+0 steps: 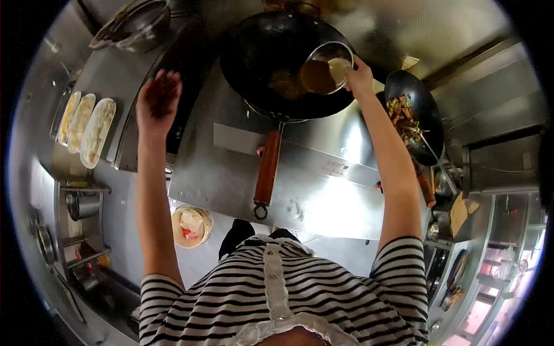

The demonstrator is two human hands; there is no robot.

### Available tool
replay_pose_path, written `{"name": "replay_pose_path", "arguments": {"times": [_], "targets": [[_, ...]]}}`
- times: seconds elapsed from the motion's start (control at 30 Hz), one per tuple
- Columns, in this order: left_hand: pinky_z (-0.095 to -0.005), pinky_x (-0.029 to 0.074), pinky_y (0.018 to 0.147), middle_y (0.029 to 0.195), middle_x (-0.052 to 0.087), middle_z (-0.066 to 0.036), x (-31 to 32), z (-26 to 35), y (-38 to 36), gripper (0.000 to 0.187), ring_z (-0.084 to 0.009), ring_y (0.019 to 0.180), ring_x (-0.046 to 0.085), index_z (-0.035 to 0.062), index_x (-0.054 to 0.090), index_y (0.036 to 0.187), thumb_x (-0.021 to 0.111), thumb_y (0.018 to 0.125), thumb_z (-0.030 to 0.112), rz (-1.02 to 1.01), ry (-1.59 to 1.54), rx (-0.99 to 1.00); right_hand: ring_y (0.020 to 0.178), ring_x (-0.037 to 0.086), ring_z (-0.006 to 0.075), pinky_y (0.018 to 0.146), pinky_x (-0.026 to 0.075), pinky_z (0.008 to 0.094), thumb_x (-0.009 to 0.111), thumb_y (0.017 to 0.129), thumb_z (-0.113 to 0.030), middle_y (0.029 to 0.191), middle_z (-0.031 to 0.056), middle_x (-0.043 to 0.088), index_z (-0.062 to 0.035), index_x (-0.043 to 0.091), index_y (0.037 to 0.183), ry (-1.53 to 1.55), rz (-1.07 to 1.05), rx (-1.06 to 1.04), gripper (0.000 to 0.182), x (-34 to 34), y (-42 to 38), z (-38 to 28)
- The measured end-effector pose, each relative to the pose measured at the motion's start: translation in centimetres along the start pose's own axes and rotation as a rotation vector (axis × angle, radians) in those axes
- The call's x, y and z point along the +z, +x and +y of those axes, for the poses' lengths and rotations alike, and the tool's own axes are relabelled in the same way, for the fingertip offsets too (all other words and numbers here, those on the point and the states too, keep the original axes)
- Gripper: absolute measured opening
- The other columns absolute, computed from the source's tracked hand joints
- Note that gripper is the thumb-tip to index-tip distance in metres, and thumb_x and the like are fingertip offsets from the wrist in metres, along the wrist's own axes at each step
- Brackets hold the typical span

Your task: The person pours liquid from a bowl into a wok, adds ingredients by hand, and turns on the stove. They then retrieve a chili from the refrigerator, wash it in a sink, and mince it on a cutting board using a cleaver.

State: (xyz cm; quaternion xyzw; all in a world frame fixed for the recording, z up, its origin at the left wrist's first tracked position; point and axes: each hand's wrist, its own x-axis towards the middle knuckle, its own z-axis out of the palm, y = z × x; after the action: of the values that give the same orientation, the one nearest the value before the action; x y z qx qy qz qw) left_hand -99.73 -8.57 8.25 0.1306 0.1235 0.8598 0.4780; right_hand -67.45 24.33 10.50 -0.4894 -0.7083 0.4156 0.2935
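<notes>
My right hand (359, 76) grips the rim of a round metal bowl (344, 51), tilted over the black wok (254, 52). Brown liquid (317, 78) lies in the bowl's lower side, and a brownish patch (284, 85) shows on the wok floor beside it. The wok sits on the steel stove, its wooden handle (269, 167) pointing toward me. Off to the wok's left, my left hand (160, 102) is raised with nothing visible in it. Its fingers are loosely apart, partly in shadow.
On the right stands a second wok (430, 109) holding cooked food and a long-handled utensil (440, 161). Long white dishes (98, 132) line the left counter (130, 75), below a metal basin (144, 34). A bucket (179, 239) is on the floor.
</notes>
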Motion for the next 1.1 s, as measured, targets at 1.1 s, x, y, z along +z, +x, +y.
{"name": "replay_pose_path", "arguments": {"times": [1.1], "targets": [[-0.0369, 0.041, 0.091, 0.109, 0.060, -0.012, 7.0, -18.9, 19.6, 0.032, -0.0306, 0.104, 0.053, 0.0085, 0.062, 0.107, 0.041, 0.088, 0.023, -0.272, 1.492, 0.077, 0.036, 0.047, 0.0197, 0.035, 0.039, 0.0320, 0.059, 0.076, -0.013, 0.053, 0.0049, 0.055, -0.0212, 0.048, 0.127, -1.069, 0.788, -0.860, 0.052, 0.6, -2.0, -3.8]]}}
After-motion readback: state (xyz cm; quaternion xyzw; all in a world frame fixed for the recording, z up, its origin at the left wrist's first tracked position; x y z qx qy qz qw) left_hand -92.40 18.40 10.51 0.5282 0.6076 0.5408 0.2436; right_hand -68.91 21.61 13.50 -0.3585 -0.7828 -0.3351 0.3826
